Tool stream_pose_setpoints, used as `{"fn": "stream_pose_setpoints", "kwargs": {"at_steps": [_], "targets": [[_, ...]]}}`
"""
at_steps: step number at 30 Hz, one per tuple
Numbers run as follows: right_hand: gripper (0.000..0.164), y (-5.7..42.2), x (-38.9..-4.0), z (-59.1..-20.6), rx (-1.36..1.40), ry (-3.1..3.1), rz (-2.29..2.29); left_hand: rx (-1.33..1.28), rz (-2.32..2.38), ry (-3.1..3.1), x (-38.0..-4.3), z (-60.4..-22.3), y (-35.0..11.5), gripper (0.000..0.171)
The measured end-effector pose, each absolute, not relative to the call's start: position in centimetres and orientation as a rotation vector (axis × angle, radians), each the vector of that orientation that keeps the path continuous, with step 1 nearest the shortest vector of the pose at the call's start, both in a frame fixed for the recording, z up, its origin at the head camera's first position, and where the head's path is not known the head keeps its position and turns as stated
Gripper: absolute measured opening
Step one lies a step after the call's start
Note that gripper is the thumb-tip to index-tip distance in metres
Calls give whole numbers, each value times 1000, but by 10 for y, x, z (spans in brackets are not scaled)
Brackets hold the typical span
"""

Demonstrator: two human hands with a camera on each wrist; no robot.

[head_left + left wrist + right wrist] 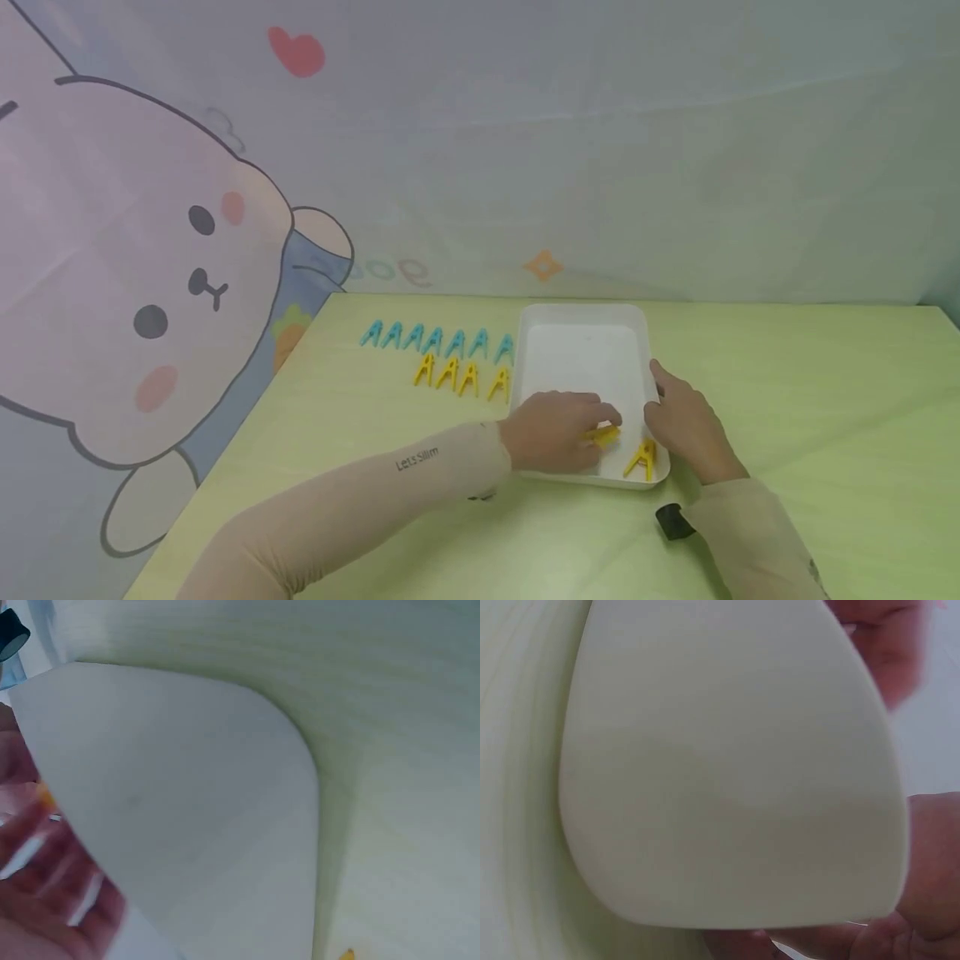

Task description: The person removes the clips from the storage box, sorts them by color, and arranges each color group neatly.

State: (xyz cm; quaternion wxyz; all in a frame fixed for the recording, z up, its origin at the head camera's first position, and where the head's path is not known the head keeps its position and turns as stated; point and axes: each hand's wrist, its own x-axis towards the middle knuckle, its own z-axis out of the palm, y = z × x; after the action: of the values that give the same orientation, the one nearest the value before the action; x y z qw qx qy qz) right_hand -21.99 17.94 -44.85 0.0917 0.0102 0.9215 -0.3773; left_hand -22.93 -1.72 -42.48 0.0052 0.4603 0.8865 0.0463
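Note:
A white tray [585,358] lies on the table, its outer wall [195,795] filling much of the left wrist view. My left hand [558,429] reaches into its near half and pinches a yellow clothespin [604,436] between thumb and fingers. Another yellow clothespin [642,460] lies in the near right corner of the tray. With my right hand [690,425] I grip the tray's right side, thumb at the rim and fingers on the outside. From the right wrist, the tray wall [735,772] hides part of that hand.
Left of the tray, several blue clothespins [433,341] stand in a row at the back. In front of them runs a shorter row of yellow clothespins [447,374]. A printed cloth [600,167] hangs behind the table's back edge.

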Motion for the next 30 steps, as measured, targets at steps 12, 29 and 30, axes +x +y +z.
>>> {"fn": "stream_pose_setpoints", "kwargs": {"at_steps": [12, 29, 30], "targets": [[64, 178, -223, -446, 15, 2757, -1113, 1618, 1001, 3092, -258, -396, -54, 34], [66, 180, -225, -450, 28, 2730, -1104, 527, 907, 3525, -336, -419, -179, 39], [66, 180, -225, -450, 26, 2732, -1104, 473, 882, 3526, -338, -421, -185, 39]]}}
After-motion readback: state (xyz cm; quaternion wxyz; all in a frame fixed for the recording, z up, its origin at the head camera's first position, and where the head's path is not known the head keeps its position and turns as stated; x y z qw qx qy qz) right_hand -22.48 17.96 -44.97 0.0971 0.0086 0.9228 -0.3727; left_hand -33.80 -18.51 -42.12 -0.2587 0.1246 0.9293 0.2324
